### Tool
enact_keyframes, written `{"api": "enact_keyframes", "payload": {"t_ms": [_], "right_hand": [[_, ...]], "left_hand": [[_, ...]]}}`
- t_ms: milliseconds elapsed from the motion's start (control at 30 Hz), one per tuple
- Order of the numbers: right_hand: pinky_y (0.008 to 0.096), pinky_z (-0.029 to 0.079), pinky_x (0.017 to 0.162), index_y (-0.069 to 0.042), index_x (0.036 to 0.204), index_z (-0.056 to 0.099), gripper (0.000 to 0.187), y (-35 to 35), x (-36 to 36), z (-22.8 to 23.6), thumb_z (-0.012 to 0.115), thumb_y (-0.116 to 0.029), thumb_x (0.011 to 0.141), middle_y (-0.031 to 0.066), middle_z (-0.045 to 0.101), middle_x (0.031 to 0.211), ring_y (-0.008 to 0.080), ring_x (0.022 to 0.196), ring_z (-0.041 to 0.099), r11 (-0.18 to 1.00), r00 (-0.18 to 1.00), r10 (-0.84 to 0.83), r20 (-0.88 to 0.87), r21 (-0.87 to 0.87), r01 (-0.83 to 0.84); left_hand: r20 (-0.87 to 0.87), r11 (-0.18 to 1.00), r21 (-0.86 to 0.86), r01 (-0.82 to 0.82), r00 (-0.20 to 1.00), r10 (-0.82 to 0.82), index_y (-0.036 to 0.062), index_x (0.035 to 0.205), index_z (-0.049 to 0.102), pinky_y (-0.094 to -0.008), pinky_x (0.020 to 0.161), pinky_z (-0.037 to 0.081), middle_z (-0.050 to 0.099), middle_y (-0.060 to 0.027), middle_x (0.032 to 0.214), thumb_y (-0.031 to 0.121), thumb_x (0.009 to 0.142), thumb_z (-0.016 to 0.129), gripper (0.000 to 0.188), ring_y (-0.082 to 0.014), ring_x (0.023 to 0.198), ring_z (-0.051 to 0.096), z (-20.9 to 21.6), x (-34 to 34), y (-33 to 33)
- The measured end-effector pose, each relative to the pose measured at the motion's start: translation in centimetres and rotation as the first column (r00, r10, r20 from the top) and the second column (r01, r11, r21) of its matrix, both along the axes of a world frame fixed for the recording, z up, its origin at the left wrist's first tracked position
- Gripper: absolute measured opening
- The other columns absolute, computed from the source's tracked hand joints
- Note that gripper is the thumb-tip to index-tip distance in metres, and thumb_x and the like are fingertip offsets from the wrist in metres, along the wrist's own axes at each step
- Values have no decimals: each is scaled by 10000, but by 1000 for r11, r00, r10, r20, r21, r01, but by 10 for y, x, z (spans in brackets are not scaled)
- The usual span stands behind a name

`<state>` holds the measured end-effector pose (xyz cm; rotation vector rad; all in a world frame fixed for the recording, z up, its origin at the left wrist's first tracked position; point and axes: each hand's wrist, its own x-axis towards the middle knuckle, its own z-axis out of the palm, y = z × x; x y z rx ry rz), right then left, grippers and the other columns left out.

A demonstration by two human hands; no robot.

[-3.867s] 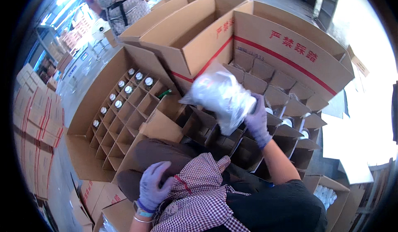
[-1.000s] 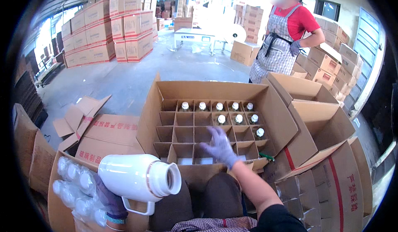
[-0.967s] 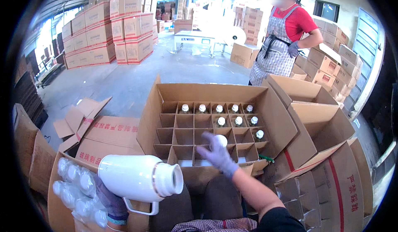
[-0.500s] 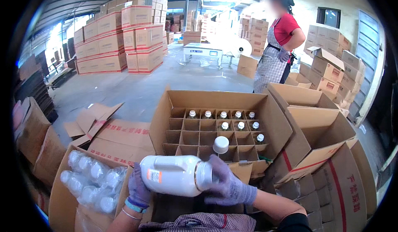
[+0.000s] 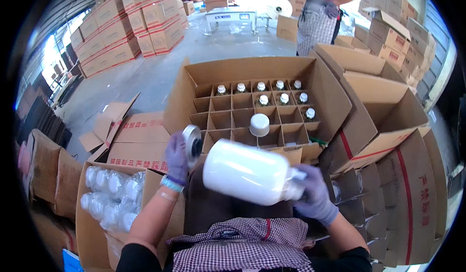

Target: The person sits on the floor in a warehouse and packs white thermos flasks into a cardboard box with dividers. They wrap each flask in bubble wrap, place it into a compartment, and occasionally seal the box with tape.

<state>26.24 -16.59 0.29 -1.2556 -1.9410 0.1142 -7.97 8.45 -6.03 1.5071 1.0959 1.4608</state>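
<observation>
My right hand (image 5: 314, 194), in a grey glove, is closed on the neck of a white plastic jug (image 5: 247, 174). The jug lies tilted in the air over my lap, its neck toward the right. My gloved left hand (image 5: 176, 159) grips a round silver-rimmed piece with a dark centre (image 5: 193, 144), whose kind I cannot make out. Just beyond the jug is a divided carton (image 5: 250, 64) with several white-capped bottles (image 5: 263, 100) in its back and right cells. A larger white cap (image 5: 259, 125) stands above the front cells; what carries it is hidden.
At my left, a carton (image 5: 83, 223) holds several plastic-wrapped clear items (image 5: 114, 189). Open cartons (image 5: 383, 116) and cardboard dividers (image 5: 354, 189) crowd the right. A person in a checked apron (image 5: 313, 29) stands beyond them. Stacked boxes (image 5: 109, 29) are at the far left.
My left hand has left the jug's base and now holds the round piece. The jug has swung rightward, its neck dipping, with my right hand on it. The view has tilted downward.
</observation>
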Motion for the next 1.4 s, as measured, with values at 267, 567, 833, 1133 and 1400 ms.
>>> {"api": "enact_keyframes", "payload": {"t_ms": [267,567,833,1133,1400], "right_hand": [[417,364,1110,-73,1402,383,851,-77,55,-69,822,-65,674,108,458,1356,252,1269,468,839,410,-438,-800,-199,507],[416,406,1056,-77,1331,403,899,-99,88,-134,882,-348,620,113,503,1295,265,1216,505,839,112,-343,-933,-251,482],[440,451,1018,-34,1448,364,819,-88,82,-133,636,-512,841,184,526,1337,316,1211,544,850,250,-319,-914,-159,503],[465,416,1052,-75,1507,227,857,-127,104,-143,691,-229,804,162,366,1453,318,1327,407,832,78,-357,-931,-279,480],[389,454,987,32,1363,482,858,-50,81,-23,631,-605,807,122,586,1183,235,1114,574,865,343,-203,-917,-4,502]], "left_hand": [[-983,864,43,501,174,-52,107,1182,601,-504,900,462,636,-162,1153,526,828,688,555,-375,1054,602,-72,105,79],[-882,673,271,689,457,-112,70,1128,634,-452,837,522,616,-130,1110,389,853,712,428,-344,1022,619,20,341,73],[-974,703,-184,687,-34,-222,44,1307,523,-459,934,528,657,-239,1191,518,749,752,767,-377,1113,649,-67,533,116],[-722,639,427,639,667,-185,91,1142,617,-438,868,527,629,-147,1094,404,676,846,606,-372,1001,642,115,358,57],[-673,697,300,652,662,-330,52,1311,543,-413,961,477,626,-117,1057,319,616,917,834,-285,1042,620,190,84,-86]]}}
